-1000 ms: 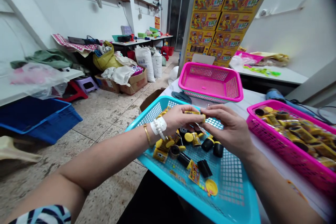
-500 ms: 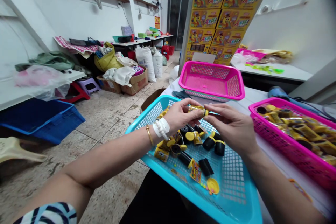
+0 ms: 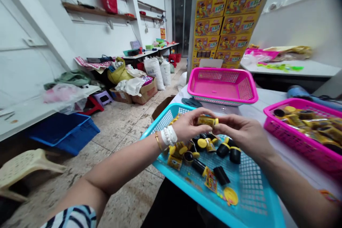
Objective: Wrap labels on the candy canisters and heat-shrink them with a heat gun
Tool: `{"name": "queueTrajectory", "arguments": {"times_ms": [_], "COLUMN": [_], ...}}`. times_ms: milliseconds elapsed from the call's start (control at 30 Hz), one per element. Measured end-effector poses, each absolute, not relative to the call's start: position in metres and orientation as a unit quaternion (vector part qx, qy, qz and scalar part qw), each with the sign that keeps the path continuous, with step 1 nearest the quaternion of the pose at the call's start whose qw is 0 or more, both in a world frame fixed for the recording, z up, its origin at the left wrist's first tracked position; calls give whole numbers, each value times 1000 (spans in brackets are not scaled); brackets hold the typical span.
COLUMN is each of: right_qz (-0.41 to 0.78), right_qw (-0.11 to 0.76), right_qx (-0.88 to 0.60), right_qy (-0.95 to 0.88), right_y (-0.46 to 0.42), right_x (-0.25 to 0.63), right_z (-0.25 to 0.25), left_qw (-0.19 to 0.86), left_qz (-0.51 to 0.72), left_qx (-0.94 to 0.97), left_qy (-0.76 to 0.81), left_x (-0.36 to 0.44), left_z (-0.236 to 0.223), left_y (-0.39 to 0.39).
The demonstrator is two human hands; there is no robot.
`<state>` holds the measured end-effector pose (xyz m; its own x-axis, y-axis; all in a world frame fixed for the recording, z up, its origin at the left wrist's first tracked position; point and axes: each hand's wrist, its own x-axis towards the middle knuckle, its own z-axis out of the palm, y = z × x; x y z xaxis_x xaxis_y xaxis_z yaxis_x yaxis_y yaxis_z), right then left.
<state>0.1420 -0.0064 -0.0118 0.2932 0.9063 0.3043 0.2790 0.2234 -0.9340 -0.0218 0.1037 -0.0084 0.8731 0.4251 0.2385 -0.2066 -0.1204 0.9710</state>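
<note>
My left hand (image 3: 185,124) holds a small canister (image 3: 206,120) with a yellow printed label, lying sideways above the turquoise basket (image 3: 184,191). At the canister's yellow cap end, the thumb and fingers of my right hand (image 3: 244,135) are pinched on it. Below, in the basket, lie several black cups (image 3: 235,155) with yellow lids and more yellow-labelled canisters. Toward the front are a black ribbed piece (image 3: 221,175), a printed sachet (image 3: 211,180) and a loose yellow lid (image 3: 231,196) with small coloured beads beside it.
A pink basket (image 3: 224,102) stands behind the turquoise one. Another pink basket (image 3: 269,123) at right holds many yellow canisters. Yellow printed boxes (image 3: 235,23) are stacked behind. On the left are a blue bin (image 3: 69,133) and a cream stool (image 3: 26,165).
The view has shifted, so the surroundings sit farther right and a little lower. Both hands stay together on the canister, with my right fingers now closer round its cap end.
</note>
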Motion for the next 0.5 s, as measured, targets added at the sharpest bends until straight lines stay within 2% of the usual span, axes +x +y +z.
{"name": "queueTrajectory", "arguments": {"times_ms": [133,233,433,500], "right_qz": [209,177,331,350], "right_qw": [607,588,592,596], "right_qx": [-544,-557,-566,-556], "right_qy": [-540,-559,-470,-462], "right_y": [-2,-2,-2,-1], "right_x": [147,146,148,150], "right_z": [-16,-16,-11,-10], "left_qw": [718,696,561,543], "left_qz": [202,224,305,309], "left_qx": [643,658,754,766], "left_qy": [173,180,153,153], "left_x": [-25,-22,-17,-19], "left_z": [-8,-10,-11,-9], "left_y": [110,111,104,103]}}
